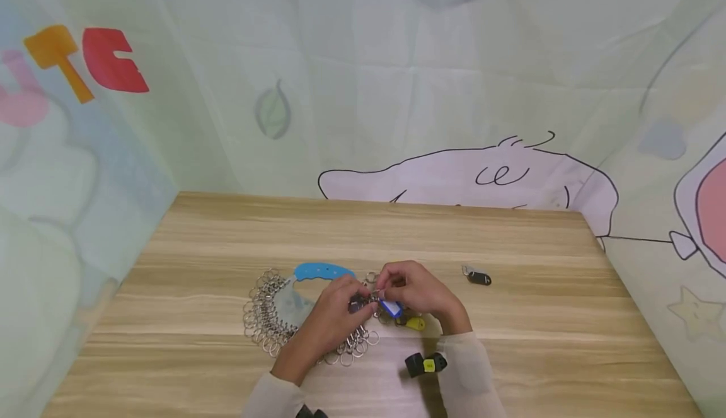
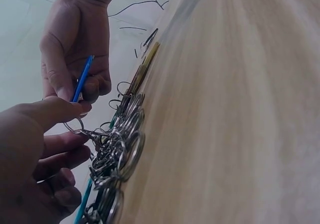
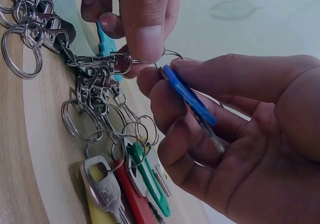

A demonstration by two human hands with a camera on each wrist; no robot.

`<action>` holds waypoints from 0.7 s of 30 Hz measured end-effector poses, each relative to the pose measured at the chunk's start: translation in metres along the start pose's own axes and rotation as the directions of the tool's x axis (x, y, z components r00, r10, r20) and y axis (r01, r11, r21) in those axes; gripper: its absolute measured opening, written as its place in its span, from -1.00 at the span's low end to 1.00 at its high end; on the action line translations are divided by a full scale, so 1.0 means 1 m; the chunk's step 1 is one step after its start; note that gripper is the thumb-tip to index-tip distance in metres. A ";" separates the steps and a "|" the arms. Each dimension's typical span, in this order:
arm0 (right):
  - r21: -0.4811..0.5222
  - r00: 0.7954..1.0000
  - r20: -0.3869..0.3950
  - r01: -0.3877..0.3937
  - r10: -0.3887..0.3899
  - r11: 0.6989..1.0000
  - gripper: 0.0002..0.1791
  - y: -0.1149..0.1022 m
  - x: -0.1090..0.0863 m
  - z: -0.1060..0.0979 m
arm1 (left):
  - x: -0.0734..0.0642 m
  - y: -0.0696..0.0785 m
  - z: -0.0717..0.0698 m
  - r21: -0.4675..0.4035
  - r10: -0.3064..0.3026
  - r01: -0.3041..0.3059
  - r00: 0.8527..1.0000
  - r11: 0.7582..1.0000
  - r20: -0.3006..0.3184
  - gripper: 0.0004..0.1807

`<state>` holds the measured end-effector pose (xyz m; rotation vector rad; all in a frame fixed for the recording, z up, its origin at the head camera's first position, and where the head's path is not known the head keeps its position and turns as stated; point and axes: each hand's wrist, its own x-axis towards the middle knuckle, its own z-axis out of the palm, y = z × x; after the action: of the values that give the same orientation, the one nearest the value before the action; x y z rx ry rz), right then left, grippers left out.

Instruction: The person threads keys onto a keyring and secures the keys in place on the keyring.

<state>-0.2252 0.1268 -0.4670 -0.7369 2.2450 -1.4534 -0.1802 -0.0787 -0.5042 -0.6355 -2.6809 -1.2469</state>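
Note:
A key ring holder with a blue grip (image 1: 322, 271) and a grey plate (image 1: 288, 304) lies on the table, its curved edge lined with metal clasps and split rings (image 1: 255, 317). My left hand (image 1: 334, 311) pinches a split ring (image 2: 75, 126) at the end of one clasp (image 3: 117, 62) between thumb and fingers. Facing it, my right hand (image 1: 416, 285) pinches a blue key tag (image 3: 186, 94) right by that ring, and a key (image 3: 216, 141) shows behind the tag. Below the hands, a green tag (image 3: 150, 179), a red tag (image 3: 135, 194) and several keys hang from other rings.
A black key tag with a key (image 1: 478, 277) lies apart on the wooden table (image 1: 539, 342), right of the hands. A yellow tag (image 1: 415, 323) sits just under my right hand. Printed cloth (image 1: 368, 90) hangs behind the table.

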 end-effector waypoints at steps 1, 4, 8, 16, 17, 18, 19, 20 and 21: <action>0.000 1.000 0.002 0.005 -0.005 1.000 -0.84 0.001 0.000 0.000 | 0.000 0.000 0.000 0.001 0.003 -0.003 1.000 1.000 -0.001 -0.84; 0.010 1.000 0.009 0.009 -0.009 1.000 -0.84 0.002 0.001 -0.001 | 0.001 -0.001 0.001 0.009 0.012 -0.012 1.000 1.000 -0.008 -0.85; 0.023 1.000 0.019 0.005 -0.006 1.000 -0.85 0.002 0.001 -0.001 | 0.001 -0.001 0.001 0.019 0.019 -0.018 1.000 1.000 -0.015 -0.87; 0.023 0.999 0.024 -0.022 0.021 0.999 -0.85 0.000 0.001 -0.002 | 0.002 0.001 -0.001 0.016 -0.001 0.001 1.000 1.000 0.010 -0.86; 0.023 0.999 0.026 -0.023 0.023 0.999 -0.86 0.000 0.000 -0.002 | 0.002 0.001 -0.001 0.013 -0.004 0.004 1.000 1.000 0.014 -0.86; 0.025 0.999 0.027 -0.023 0.022 0.999 -0.86 0.000 0.000 -0.002 | 0.002 0.001 -0.001 0.012 -0.008 0.008 1.000 1.000 0.016 -0.86; 0.027 0.999 0.029 -0.023 0.022 0.999 -0.87 0.001 0.000 -0.002 | 0.002 0.001 -0.001 0.010 -0.008 0.008 1.000 1.000 0.015 -0.87; 0.028 0.999 0.030 -0.019 0.018 0.999 -0.87 0.001 0.000 -0.002 | 0.001 0.002 0.000 0.012 -0.005 0.005 1.000 1.000 0.015 -0.87; 0.029 0.999 0.030 -0.020 0.019 0.999 -0.88 0.001 0.000 -0.002 | 0.001 0.002 0.000 0.012 -0.003 0.003 1.000 1.000 0.012 -0.87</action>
<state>-0.2265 0.1293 -0.4673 -0.7207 2.1981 -1.4531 -0.1805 -0.0773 -0.5029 -0.6402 -2.6983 -1.2303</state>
